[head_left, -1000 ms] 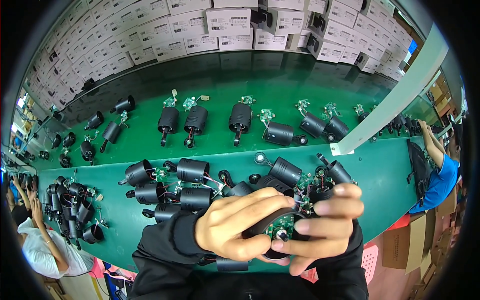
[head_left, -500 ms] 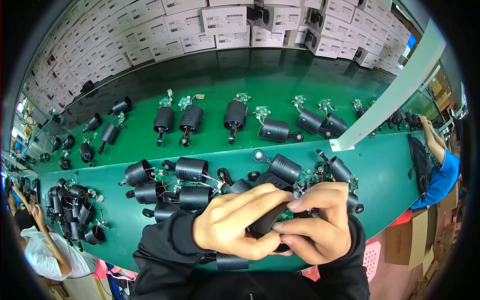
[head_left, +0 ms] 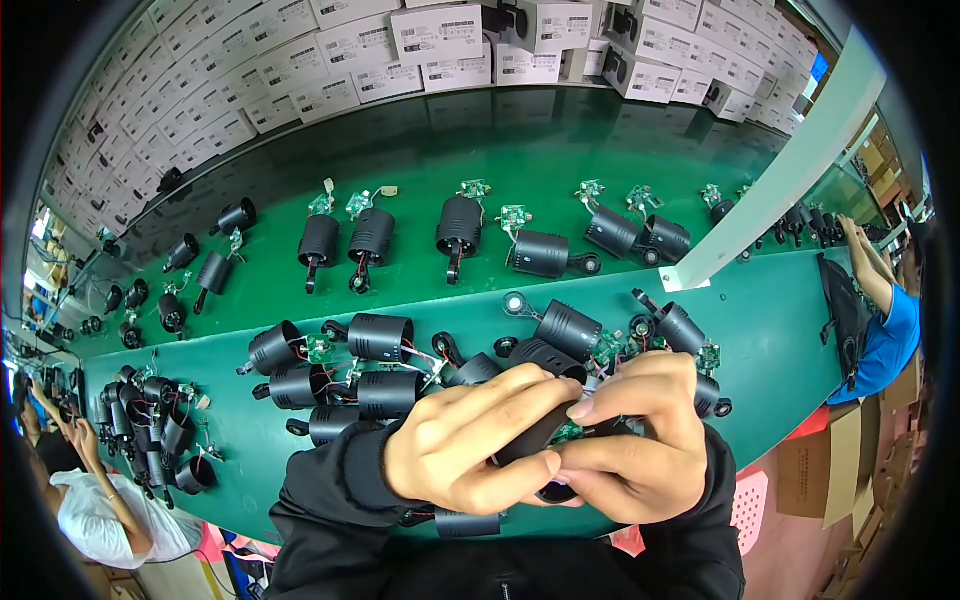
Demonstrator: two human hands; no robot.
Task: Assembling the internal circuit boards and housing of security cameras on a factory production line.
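Observation:
My left hand is wrapped round a black cylindrical housing, held tilted above the near edge of the table. At the housing's open end a small green circuit board shows between the fingertips of my right hand, which is closed in a pinch. How deep the board sits is hidden by my fingers. Just beyond my hands lie several like black housings, with boards and wires hanging out. Another housing lies partly under my left forearm.
Further off, a darker green strip carries a row of housings with boards. White boxes are stacked behind it. A pale slanted post stands at the right. Co-workers sit at the left and right. A housing pile lies leftward.
The view has shifted slightly. My right fingers have moved a little at the housing's open end, and the housing has turned slightly. Both hands keep their hold.

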